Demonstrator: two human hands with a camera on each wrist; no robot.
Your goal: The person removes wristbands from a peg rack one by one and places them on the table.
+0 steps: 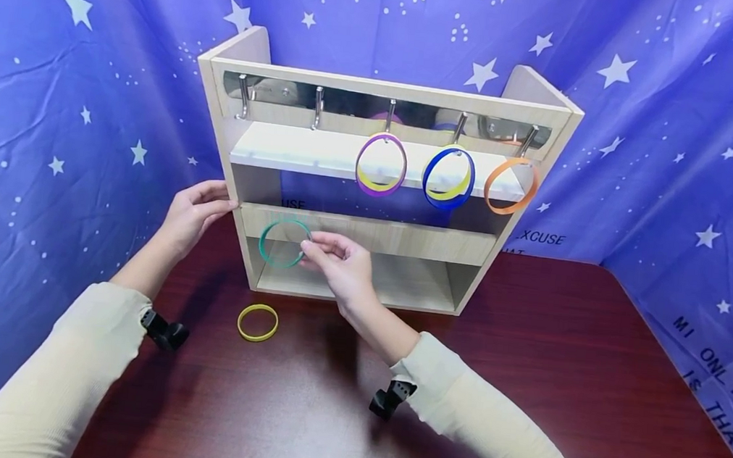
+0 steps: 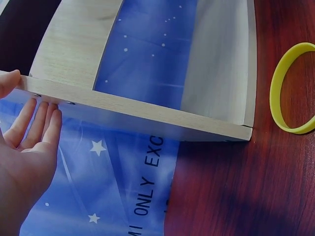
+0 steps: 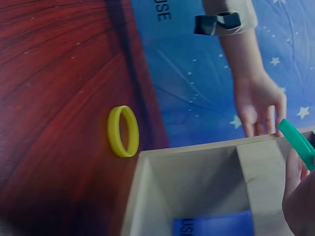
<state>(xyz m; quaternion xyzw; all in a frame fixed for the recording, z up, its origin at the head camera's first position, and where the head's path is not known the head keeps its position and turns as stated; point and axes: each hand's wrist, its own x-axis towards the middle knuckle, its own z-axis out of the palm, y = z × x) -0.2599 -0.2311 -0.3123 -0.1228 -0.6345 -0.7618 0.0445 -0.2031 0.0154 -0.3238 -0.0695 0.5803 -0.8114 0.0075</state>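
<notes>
Between thumb and fingers, my right hand (image 1: 345,267) pinches a green wristband (image 1: 263,247) by its right side. The band is upright in front of the lower part of a wooden shelf rack (image 1: 366,235). My left hand (image 1: 189,217) touches the rack's left side panel; in the left wrist view its fairly straight fingers (image 2: 37,125) lie against the outer face and the thumb is at the front edge. A yellow wristband (image 1: 256,339) lies on the table before the rack's left corner. The right wrist view shows the green band (image 3: 298,143) near the left hand (image 3: 258,101).
Metal hooks line the rack's top. A purple wristband (image 1: 404,167) hangs with a yellow one on the middle hook, a blue wristband (image 1: 470,187) with another yellow one beside it, and an orange wristband (image 1: 510,211) on the far right. Two left hooks (image 1: 317,108) are bare. Starry curtains surround the table (image 1: 558,362).
</notes>
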